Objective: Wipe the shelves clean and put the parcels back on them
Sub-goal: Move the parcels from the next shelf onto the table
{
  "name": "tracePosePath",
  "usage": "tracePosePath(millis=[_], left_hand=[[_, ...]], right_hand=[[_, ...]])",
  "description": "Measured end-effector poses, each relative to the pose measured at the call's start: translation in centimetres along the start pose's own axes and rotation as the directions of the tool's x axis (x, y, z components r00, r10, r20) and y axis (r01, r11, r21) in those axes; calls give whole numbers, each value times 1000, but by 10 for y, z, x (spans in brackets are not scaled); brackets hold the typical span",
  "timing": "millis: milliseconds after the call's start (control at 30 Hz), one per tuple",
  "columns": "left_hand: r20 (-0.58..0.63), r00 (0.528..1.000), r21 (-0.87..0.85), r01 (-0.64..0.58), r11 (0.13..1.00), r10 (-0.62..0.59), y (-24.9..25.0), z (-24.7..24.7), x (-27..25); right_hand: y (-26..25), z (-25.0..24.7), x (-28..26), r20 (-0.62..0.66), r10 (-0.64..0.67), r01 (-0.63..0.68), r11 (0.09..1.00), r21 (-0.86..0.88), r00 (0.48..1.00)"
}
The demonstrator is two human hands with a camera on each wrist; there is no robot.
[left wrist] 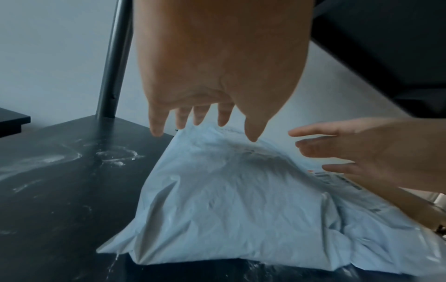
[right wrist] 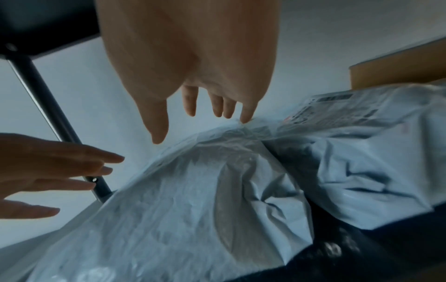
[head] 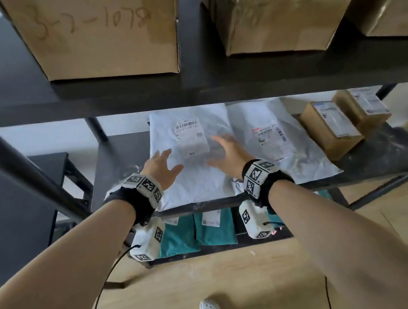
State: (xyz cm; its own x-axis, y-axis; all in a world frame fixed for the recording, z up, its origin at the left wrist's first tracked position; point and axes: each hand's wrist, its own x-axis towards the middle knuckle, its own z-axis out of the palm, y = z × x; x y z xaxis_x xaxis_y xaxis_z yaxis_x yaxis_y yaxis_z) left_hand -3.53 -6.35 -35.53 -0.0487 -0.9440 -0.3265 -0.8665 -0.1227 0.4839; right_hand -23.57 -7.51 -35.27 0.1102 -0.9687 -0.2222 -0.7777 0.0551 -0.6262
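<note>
**Both hands over the white mailer bag, nothing gripped**

Landmark is the white mailer bag [head: 192,156] lying on the black middle shelf [head: 110,174]. Left of it, powdery smears on the shelf. Left hand [head: 161,167] hovers over its left part, fingers spread, holding nothing. Right hand [head: 225,155] over its right part, same deal. Further right: a second white bag [head: 275,137], then two small cardboard boxes [head: 332,126].

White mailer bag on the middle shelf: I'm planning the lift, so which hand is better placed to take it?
Neither clearly: the left hand and right hand hover open over opposite sides of the white mailer bag. The left is nearer its free edge, so probably left.
</note>
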Motion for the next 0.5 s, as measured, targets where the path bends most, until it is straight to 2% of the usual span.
tracePosePath(millis=[167,300,400,500], left_hand=[[37,999,34,-28,999,27,-7,10,29],[32,998,55,-55,997,54,-10,16,44],[38,999,-23,-25,999,26,-10,19,51],[41,999,-69,-9,998,11,-8,25,54]], right_hand=[[10,7,46,96,-32,43,992,-121,995],[10,6,60,167,28,10,974,-227,986],[9,4,58,151,35,19,939,-342,988],[16,10,61,115,-8,44,950,-310,993]])
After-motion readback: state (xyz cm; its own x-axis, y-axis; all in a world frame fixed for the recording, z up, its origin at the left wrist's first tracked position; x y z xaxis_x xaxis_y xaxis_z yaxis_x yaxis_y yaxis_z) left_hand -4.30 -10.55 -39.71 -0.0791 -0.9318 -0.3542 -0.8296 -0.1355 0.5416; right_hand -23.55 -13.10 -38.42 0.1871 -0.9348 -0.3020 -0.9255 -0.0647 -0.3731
